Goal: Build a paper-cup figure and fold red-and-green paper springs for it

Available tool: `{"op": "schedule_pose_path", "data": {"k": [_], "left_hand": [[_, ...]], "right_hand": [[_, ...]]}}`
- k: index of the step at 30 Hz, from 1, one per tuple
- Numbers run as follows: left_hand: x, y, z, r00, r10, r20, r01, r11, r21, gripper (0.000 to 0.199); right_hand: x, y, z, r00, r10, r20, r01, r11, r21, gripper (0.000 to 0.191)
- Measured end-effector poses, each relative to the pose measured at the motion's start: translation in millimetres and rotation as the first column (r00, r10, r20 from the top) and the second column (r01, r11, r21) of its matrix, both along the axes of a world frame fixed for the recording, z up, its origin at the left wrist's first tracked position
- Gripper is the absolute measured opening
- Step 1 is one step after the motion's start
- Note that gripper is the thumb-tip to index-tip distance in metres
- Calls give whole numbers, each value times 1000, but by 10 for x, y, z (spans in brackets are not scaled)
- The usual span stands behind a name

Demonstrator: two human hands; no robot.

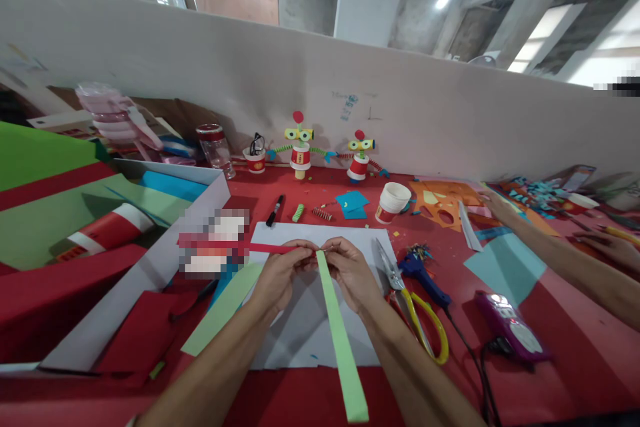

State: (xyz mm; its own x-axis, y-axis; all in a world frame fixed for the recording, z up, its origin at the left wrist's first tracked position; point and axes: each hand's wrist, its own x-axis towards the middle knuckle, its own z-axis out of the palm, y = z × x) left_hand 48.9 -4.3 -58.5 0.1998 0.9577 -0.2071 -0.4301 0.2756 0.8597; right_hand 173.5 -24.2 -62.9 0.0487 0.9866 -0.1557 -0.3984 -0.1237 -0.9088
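Observation:
Over a white sheet of paper (300, 347), both my hands meet with their fingertips pinched together. My left hand (283, 273) is closed on a red paper strip (267, 249) that runs out to the left. A light green paper strip (339, 340) hangs toward me from between the hands, its top end pinched by my right hand (353, 273). The two strips meet at the fingertips; how they overlap there is mostly hidden. Beyond the hands lie a folded green strip (298, 213) and a folded red strip (323, 213).
Yellow-handled scissors (415, 320) and a blue glue gun (425, 280) lie right, near a purple device (513, 327). Two paper-cup figures (301, 157) stand behind, beside white cups (393, 200). A box of coloured paper (200, 203) is left. Another person's arm (565, 253) reaches in.

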Motion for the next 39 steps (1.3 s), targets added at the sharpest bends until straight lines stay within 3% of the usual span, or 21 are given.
{"op": "schedule_pose_path", "data": {"k": [8,19,26,32,36,39], "left_hand": [[10,28,-49,998,19,-64,-19,1000,10,12],[-5,15,8,995,44,-86,-44,999,1,19],[-23,14,-38,997,52,-54,-49,997,53,24],[-8,30,-77,997,75,-15,-74,995,69,27],[-2,34,-63,995,96,23,-96,995,21,30],[-10,37,-35,993,85,80,-80,995,-64,33]], "right_hand": [[-15,7,-22,994,-68,81,65,997,42,8],[-22,-10,-10,973,-106,207,77,987,142,7],[-27,-26,-36,957,-166,237,107,964,242,15],[-9,-32,-18,957,-170,233,120,969,216,25],[28,-13,-5,963,-120,242,64,972,224,18],[57,-17,18,941,-159,298,102,975,198,13]]}}
